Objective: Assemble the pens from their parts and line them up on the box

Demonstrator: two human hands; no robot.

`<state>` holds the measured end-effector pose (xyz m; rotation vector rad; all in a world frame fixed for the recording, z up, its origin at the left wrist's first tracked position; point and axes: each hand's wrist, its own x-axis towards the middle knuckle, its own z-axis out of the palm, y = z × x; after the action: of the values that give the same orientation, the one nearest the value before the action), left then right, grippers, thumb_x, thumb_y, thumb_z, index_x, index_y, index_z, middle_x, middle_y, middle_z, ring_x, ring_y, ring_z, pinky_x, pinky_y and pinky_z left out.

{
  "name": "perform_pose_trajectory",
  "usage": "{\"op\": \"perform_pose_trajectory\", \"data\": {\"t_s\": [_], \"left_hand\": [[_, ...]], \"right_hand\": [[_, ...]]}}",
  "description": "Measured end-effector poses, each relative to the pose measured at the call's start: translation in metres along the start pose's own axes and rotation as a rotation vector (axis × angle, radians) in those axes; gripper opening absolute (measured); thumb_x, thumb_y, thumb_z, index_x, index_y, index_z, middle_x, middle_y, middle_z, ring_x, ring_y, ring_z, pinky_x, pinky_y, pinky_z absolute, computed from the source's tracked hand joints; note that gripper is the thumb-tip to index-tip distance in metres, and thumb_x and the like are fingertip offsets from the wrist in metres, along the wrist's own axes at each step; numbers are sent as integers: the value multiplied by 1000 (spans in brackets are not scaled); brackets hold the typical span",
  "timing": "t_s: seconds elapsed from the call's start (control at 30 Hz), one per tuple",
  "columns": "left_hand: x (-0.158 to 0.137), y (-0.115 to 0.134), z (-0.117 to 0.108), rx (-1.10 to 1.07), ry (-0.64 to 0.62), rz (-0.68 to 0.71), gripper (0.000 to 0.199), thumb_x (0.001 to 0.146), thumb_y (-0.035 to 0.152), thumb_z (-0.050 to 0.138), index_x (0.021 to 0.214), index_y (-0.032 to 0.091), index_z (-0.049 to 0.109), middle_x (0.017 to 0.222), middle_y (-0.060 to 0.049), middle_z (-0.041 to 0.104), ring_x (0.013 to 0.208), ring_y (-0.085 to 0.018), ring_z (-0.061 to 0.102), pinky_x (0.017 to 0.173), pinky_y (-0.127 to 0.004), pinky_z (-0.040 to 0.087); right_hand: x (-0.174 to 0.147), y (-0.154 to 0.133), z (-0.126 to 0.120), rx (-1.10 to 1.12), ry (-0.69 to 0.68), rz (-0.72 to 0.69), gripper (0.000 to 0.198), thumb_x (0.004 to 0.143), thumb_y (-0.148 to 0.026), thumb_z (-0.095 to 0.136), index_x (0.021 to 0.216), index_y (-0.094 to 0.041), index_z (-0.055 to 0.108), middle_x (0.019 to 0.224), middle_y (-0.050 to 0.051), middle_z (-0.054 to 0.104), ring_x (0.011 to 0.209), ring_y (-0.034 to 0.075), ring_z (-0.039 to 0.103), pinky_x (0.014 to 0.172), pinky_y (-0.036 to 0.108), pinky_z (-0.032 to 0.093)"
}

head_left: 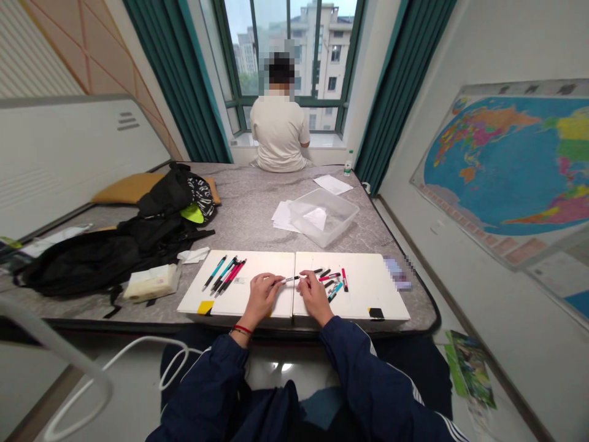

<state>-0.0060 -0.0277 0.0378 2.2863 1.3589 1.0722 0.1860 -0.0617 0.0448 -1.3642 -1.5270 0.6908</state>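
Grip: left hand [264, 293] and right hand [313, 293], nearly closed, pinched one pen [289, 279] | white boxes [269, 261]: two | clear bin [332, 233]: one | loose pens [345, 280]: overlapped (no sure count)

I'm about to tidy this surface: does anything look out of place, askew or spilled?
Nothing looks spilled. The pen pieces by the right hand lie jumbled at mixed angles, unlike the roughly parallel pens on the left.

Holds a slim pen [289, 280] roughly level, pinched at both ends, partly pale and partly dark, near the seam between two white boxes [269, 263]. Shows blue, black and red pens [230, 278] slanting close together on the left box, and short pen pieces [345, 280] in black, red and blue scattered on the right.
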Motion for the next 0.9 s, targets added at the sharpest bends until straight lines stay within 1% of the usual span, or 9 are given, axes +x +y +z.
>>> {"op": "perform_pose_trajectory", "data": {"t_s": [0.17, 0.27, 0.37, 0.43, 0.53, 0.67, 0.77, 0.83, 0.9], "left_hand": [[0, 5, -1, 63, -13, 46, 19, 92, 27, 53, 103, 26, 68, 98, -5, 70, 101, -23, 57, 94, -43, 37], [-1, 10, -1, 125, -21, 91, 19, 92, 25, 53, 104, 25, 67, 97, -6, 71, 103, -25, 56, 98, -48, 33], [-3, 11, 0, 148, -8, 114, 20, 91, 21, 52, 105, 25, 66, 97, -6, 71, 106, -26, 55, 100, -50, 31], [-4, 9, 0, 146, 6, 116, 20, 91, 19, 52, 105, 25, 66, 98, -6, 71, 106, -27, 55, 100, -50, 33], [-4, 5, 1, 125, 25, 115, 20, 90, 19, 53, 105, 25, 66, 97, -6, 71, 102, -26, 56, 95, -47, 38], [-3, 4, 2, 71, 19, 117, 26, 90, 19, 53, 113, 24, 63, 97, -6, 69, 96, -24, 56, 88, -42, 44], [-3, 4, 2, 19, 6, 123, 27, 91, 16, 50, 113, 24, 63, 99, -7, 66, 97, -22, 56, 87, -39, 47], [-3, 5, 3, -1, 11, 121, 26, 92, 15, 49, 111, 24, 64, 99, -7, 65, 98, -21, 56, 87, -39, 48], [-4, 4, 4, -13, 9, 119, 26, 92, 15, 48, 110, 24, 65, 99, -7, 64, 97, -21, 56, 87, -39, 49]], "right_hand": [[0, 2, 0, -33, -30, 17, 23, 95, -31, 37, 107, -19, 54, 75, 2, 66, 70, 18, 63, 65, 26, 44], [0, 2, 0, -62, -18, 16, 22, 95, -29, 36, 104, -20, 54, 72, 2, 65, 68, 18, 62, 65, 26, 43], [0, 1, 1, -102, -1, -4, 22, 96, -31, 36, 96, -20, 55, 70, 1, 63, 66, 18, 60, 65, 26, 41], [0, -1, 1, -132, -4, -16, 24, 97, -32, 35, 92, -20, 55, 69, 1, 62, 65, 17, 59, 65, 26, 40], [0, -2, 1, -193, -28, -40, 26, 97, -32, 34, 87, -20, 56, 69, 1, 61, 65, 18, 57, 64, 26, 38], [-1, -2, 3, -287, -63, -50, 31, 98, -34, 33, 81, -21, 55, 65, 1, 57, 63, 18, 55, 61, 26, 34], [-1, -2, 3, -272, -62, -41, 30, 99, -35, 32, 87, -21, 56, 67, 1, 58, 64, 19, 56, 61, 26, 34], [-1, -2, 3, -252, -55, -43, 26, 98, -33, 32, 94, -21, 56, 71, 2, 60, 66, 19, 57, 63, 26, 35], [-1, -1, 4, -259, -52, -50, 24, 97, -31, 34, 97, -21, 56, 73, 2, 61, 68, 20, 58, 63, 26, 36]]}}
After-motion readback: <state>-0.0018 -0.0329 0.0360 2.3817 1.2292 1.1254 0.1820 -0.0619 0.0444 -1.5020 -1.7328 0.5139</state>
